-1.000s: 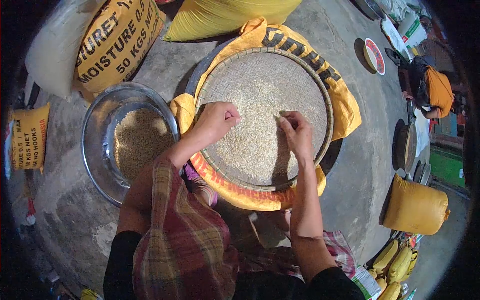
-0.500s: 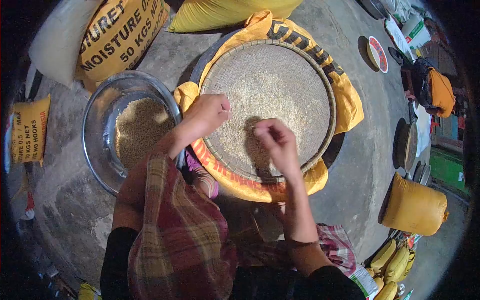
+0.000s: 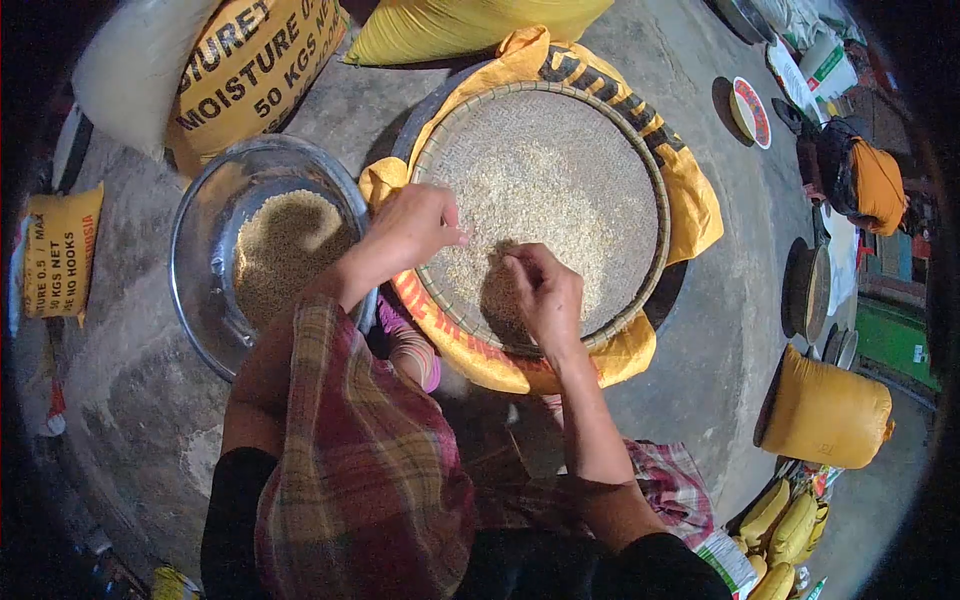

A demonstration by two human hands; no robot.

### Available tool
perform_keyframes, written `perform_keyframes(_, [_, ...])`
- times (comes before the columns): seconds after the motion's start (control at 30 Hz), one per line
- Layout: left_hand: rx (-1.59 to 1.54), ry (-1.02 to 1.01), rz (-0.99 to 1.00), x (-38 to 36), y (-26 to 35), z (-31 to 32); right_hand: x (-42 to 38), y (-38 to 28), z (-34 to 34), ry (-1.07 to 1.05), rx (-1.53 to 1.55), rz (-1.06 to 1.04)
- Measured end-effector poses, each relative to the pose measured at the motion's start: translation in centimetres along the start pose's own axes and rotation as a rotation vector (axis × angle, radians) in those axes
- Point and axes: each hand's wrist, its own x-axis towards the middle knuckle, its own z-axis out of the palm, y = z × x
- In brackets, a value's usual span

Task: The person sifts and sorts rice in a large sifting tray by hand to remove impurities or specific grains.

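Note:
A round woven tray (image 3: 500, 115) with pale grain (image 3: 545, 200) spread over it rests on a container draped with a yellow printed sack (image 3: 695, 205). My left hand (image 3: 415, 222) is over the tray's left edge, its fingers curled together; anything between them is too small to tell. Over the lower middle of the grain is my right hand (image 3: 545, 290), thumb and fingertips pinched close, their contents too small to make out. To the left stands a metal basin (image 3: 205, 230) holding brownish grain (image 3: 285, 260).
Full printed sacks (image 3: 255, 80) and a yellow sack (image 3: 470, 25) stand beyond the basin and tray. On the right are a small bowl (image 3: 750, 112), a pan (image 3: 808, 290), a tan sack (image 3: 825, 410) and bananas (image 3: 795, 525).
My right hand has moved slightly lower and its fingers have come closer together. My left hand stays near the tray's left edge. The view has shifted slightly.

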Motion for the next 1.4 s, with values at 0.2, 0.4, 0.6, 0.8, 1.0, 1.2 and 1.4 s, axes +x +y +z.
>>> perform_keyframes(0.2, [0.128, 0.127, 0.086, 0.5, -1.1, 3.5, 0.4, -0.7, 2.2, -0.049, -0.292, -0.131])
perform_keyframes(0.4, [-0.344, -0.012, 0.014, 0.6, -2.1, 1.2, -0.4, 0.8, 1.3, 0.063, 0.097, -0.053])
perform_keyframes(0.6, [-0.744, -0.236, -0.135, 1.1, -2.1, -1.5, -1.2, 1.9, 0.5, -0.051, 0.643, 0.186])
perform_keyframes(0.8, [-1.134, -0.281, -0.190, 1.0, -2.3, -1.8, -1.5, -0.5, 1.3, -0.324, 1.127, 0.533])
perform_keyframes(1.0, [-1.268, -0.193, -0.246, 1.0, -2.5, -2.0, -1.3, -0.4, 5.3, -0.098, 0.110, -0.288])
perform_keyframes(1.2, [-0.234, -0.074, 0.026, 0.8, -2.6, -1.3, -1.7, -1.0, 6.3, -0.094, -0.080, -0.194])
perform_keyframes(1.4, [-0.231, -0.075, 0.055, 0.0, -1.3, -0.2, -1.8, -1.8, 7.1, -0.130, -0.382, -0.130])
